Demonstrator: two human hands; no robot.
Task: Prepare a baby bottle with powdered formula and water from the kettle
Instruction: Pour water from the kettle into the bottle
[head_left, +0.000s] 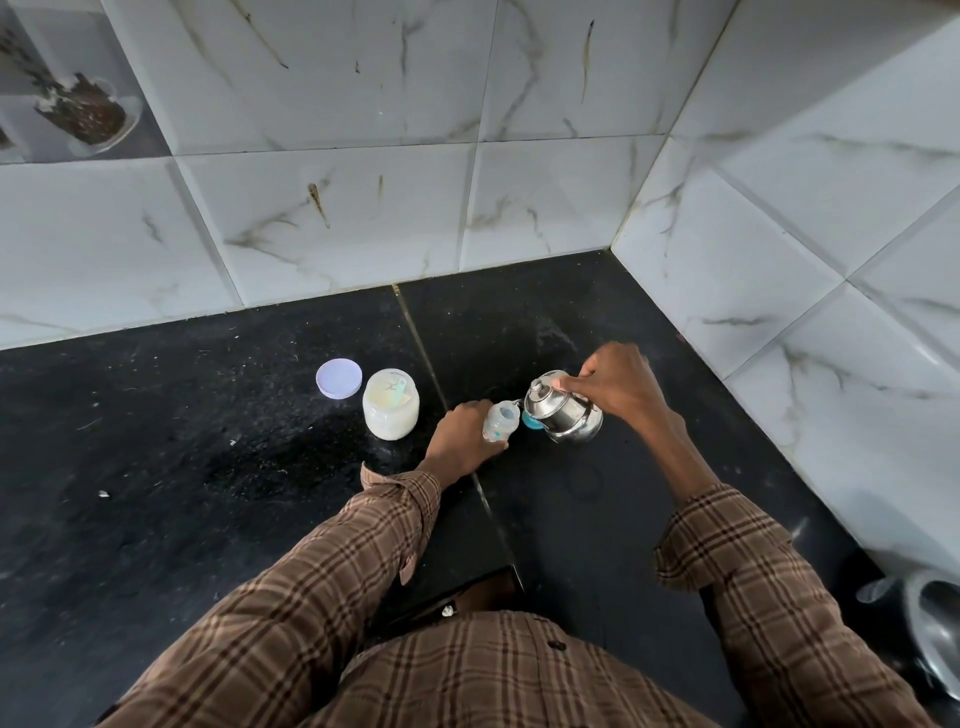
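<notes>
A small clear baby bottle (500, 422) stands open on the black countertop (208, 467). My left hand (462, 436) grips it from the left side. My right hand (615, 384) holds the handle of a steel kettle (563, 410), which is tilted left with its spout at the bottle's mouth. A blue part (531, 420), perhaps the bottle's cap, shows between bottle and kettle. An open jar of white formula powder (390, 404) with a scoop inside stands to the left, and its pale round lid (338, 379) lies beside it.
White marble-look tiled walls (363, 208) meet in a corner close behind and to the right of the kettle. A steel vessel (930, 618) sits at the counter's lower right edge. A glass container (88, 114) of dark material rests in a niche at the upper left.
</notes>
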